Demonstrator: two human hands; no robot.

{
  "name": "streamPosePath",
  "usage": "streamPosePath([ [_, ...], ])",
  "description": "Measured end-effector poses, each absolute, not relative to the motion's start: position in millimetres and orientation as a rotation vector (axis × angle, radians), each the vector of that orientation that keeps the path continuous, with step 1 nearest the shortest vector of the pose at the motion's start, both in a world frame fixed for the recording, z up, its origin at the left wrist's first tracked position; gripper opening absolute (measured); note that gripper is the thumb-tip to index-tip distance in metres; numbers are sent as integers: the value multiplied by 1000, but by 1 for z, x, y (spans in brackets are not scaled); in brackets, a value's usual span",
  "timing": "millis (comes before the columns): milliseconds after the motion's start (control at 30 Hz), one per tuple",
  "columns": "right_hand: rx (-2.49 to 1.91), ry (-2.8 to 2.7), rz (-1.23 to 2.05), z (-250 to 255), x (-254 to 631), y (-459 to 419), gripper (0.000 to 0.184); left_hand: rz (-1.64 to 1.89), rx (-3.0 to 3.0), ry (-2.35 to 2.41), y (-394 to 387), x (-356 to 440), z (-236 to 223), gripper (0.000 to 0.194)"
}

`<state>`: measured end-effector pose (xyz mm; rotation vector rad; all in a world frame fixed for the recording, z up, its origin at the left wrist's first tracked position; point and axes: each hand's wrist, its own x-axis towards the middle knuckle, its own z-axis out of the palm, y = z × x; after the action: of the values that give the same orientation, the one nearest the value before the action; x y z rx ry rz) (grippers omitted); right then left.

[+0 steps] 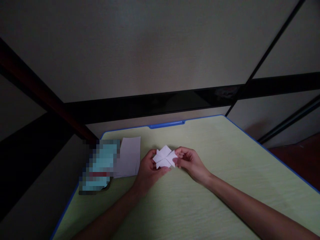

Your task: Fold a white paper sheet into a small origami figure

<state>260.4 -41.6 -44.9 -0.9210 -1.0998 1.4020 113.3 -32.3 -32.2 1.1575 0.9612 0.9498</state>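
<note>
A small white folded paper piece (164, 156), creased into several triangular flaps, is held just above the pale green table (225, 173). My left hand (148, 169) grips its left and lower side, thumb under the paper, fingers curled. My right hand (188, 161) pinches its right edge with fingertips pressed together. Both forearms reach in from the bottom of the view.
A stack of white paper sheets (128, 156) lies flat to the left of my hands. Beside it at the table's left edge sits a blurred teal object (100, 166). The table has a blue rim with a blue handle (166, 124) at its far edge, against a wall.
</note>
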Motion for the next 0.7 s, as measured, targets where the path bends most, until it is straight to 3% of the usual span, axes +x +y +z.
streamPosePath([
  [200,-885,-1115,1449,-48,264,-41,6,928,1170,932,-28,108,-35,11],
  [500,-1042,-1302,1399,-39,260,-45,26,955,1163,986,-34,111,-35,12],
  [700,-1045,-1299,1397,-41,260,-46,29,752,1197,953,-35,110,-31,14],
])
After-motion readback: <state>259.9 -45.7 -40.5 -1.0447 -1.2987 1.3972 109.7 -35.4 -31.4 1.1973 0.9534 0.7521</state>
